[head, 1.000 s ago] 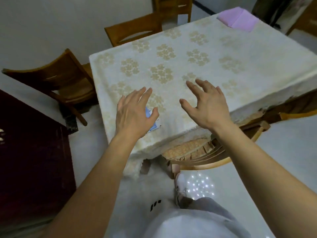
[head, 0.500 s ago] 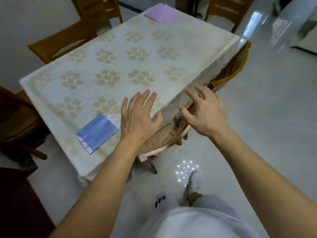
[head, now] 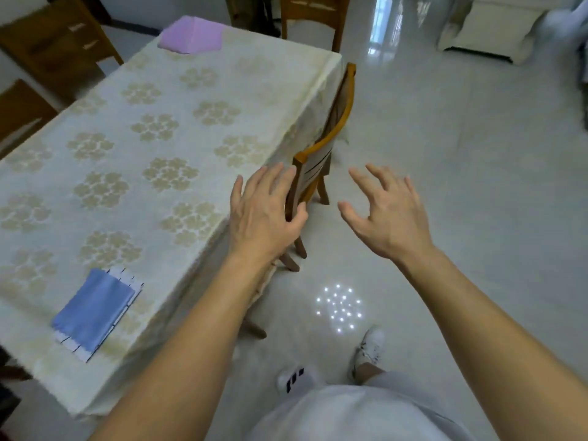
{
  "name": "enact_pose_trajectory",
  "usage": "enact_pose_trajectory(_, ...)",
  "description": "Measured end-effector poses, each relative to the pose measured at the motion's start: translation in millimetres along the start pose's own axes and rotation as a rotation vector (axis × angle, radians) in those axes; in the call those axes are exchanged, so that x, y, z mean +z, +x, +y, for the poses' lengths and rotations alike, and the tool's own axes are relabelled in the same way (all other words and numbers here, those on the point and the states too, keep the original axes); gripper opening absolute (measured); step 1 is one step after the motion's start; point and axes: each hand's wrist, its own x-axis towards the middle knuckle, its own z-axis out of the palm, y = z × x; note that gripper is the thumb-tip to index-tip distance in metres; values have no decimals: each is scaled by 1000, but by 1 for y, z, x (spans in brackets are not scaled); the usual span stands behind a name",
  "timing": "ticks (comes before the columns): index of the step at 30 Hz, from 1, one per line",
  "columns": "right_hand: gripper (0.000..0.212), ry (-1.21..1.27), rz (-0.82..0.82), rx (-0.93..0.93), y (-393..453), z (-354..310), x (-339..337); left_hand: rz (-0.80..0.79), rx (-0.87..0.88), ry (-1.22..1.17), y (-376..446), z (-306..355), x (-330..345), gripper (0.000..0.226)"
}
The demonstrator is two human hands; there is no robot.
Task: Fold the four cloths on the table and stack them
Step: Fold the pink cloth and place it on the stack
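Blue cloth [head: 95,310]: folded flat, near bench [head: 178,144] front corner, on top of a white striped cloth [head: 127,276] whose edges show beside it.
Purple cloth [head: 191,38]: folded, far bench corner, well apart from the blue one.
Fourth cloth: not in view.
Left hand [head: 262,214]: grip released, fingers spread, holds nothing, over bench edge near chair [head: 331,144].
Right hand [head: 386,214]: grip released, fingers loosely bent, holds nothing, over floor.
Handling (est.): cloths likely light, soft, limp; will sag if lifted by one point.
Hold pts (est.): take purple cloth at 2 opposite edges w/ both hands; carry flat to keep folds.
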Motion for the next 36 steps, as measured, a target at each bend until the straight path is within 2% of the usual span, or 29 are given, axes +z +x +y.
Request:
enact_pose_trajectory(10,73,52,50,121,44,150,-38,-37,96,41,92,125,51,65)
enact_pose_trajectory(18,69,41,77,200,71,254,-74,-21,132,30,150,209,86,63)
enact_pose_trajectory(24,65,37,67,246,96,298,-80,-28,181,48,183,244,104,62)
enact_pose_trajectory(29,71,27,70,267,124,317,-78,-37,203,50,217,257,123,64)
enact_pose_trajectory(36,73,-15,52,282,201,344,-70,-43,214,27,298,263,159,66)
